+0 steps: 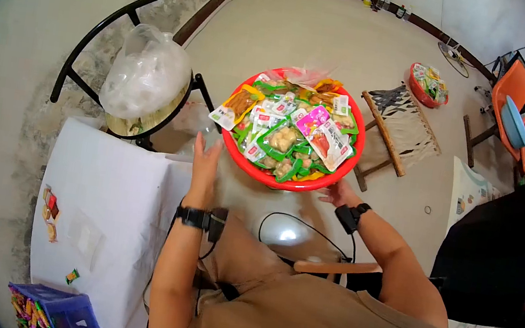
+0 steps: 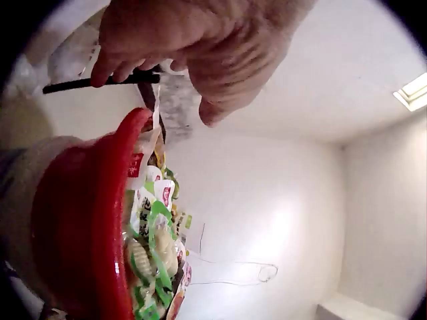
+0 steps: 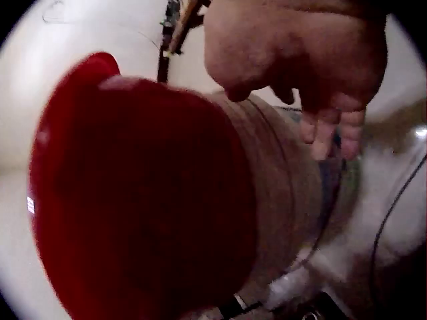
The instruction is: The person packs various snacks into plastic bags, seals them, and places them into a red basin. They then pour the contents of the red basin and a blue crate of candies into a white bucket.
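Observation:
A red plastic basin (image 1: 303,185) heaped with small sealed snack packets (image 1: 281,138) is in front of me in the head view. Green, white, orange and pink wrappers show. Under the basin, the right wrist view has a pale round support (image 3: 273,160). My left hand (image 1: 207,156) is left of the basin, fingers spread and holding nothing; in the left wrist view this hand (image 2: 193,40) is apart from the rim. Low by the basin's right front is my right hand (image 1: 340,194). The right wrist view finds its fingers (image 3: 325,130) extended and relaxed beside the support, gripping nothing.
A black-framed chair (image 1: 127,126) bears a clear plastic bag (image 1: 147,74). The white-covered table (image 1: 128,212) is at left, with a blue crate (image 1: 77,316). Right are a wooden folding stool (image 1: 383,137), another red basin (image 1: 427,101) and orange chairs (image 1: 513,88).

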### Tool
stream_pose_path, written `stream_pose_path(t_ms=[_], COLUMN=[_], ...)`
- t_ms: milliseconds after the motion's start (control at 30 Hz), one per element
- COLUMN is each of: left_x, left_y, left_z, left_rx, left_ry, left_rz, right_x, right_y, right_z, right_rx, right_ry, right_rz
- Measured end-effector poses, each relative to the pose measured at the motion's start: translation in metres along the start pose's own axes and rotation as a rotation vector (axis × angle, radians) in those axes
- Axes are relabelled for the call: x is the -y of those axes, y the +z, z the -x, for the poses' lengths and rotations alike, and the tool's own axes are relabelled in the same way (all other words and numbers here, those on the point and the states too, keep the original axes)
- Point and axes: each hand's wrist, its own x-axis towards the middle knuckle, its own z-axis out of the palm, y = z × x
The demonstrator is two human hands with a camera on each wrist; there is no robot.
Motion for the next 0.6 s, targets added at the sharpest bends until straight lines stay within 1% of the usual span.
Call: stream_pose_path(t_ms=[33, 67, 100, 133, 167, 200, 233, 300, 333, 367, 400, 467, 500, 533, 567, 600], left_x=[0.001, 0.006, 0.007, 0.004, 0.002, -0.001, 0.004, 0.019, 0.026, 0.032, 0.036, 0.042, 0.043, 0.037, 0.030, 0.026], left_y=[0.007, 0.012, 0.016, 0.020, 0.024, 0.028, 0.031, 0.034, 0.037, 0.040, 0.043, 0.047, 0.047, 0.046, 0.045, 0.044], left_z=[-0.012, -0.023, -0.031, -0.037, -0.039, -0.043, -0.052, -0.069, -0.072, -0.075, -0.074, -0.070, -0.067, -0.061, -0.054, -0.050], left_rx=[0.004, -0.018, -0.044, -0.050, -0.021, 0.006, 0.005, 0.145, 0.142, 0.107, 0.074, 0.035, -0.002, -0.009, -0.057, -0.103], left_ry=[-0.009, -0.068, -0.128, -0.141, -0.097, -0.063, -0.069, 0.068, 0.063, 0.126, 0.197, 0.177, 0.166, 0.165, 0.065, -0.036], left_rz=[0.003, 0.030, 0.058, 0.061, 0.183, 0.304, 0.305, 0.377, 0.377, 0.342, 0.305, 0.299, 0.295, 0.293, 0.147, 0.003], right_x=[0.016, 0.032, 0.045, 0.068, 0.091, 0.109, 0.123, 0.148, 0.156, 0.160, 0.161, 0.170, 0.173, 0.175, 0.178, 0.180], right_y=[-0.008, -0.021, -0.046, -0.061, -0.043, -0.047, -0.043, -0.027, -0.017, -0.008, 0.000, 0.005, 0.006, 0.006, 0.006, -0.005], right_z=[0.011, 0.018, 0.007, 0.008, 0.042, 0.047, 0.052, 0.059, 0.058, 0.057, 0.055, 0.044, 0.034, 0.023, 0.012, -0.010], right_rx=[-0.069, -0.137, -0.168, -0.149, -0.136, -0.154, -0.156, -0.106, -0.089, -0.089, -0.119, -0.180, -0.174, -0.197, -0.222, -0.201], right_ry=[-0.067, -0.132, -0.232, -0.321, -0.414, -0.447, -0.441, -0.433, -0.448, -0.442, -0.470, -0.472, -0.464, -0.505, -0.548, -0.602], right_rz=[-0.038, -0.074, -0.090, -0.089, 0.012, 0.108, 0.111, 0.262, 0.330, 0.331, 0.417, 0.555, 0.557, 0.527, 0.497, 0.504])
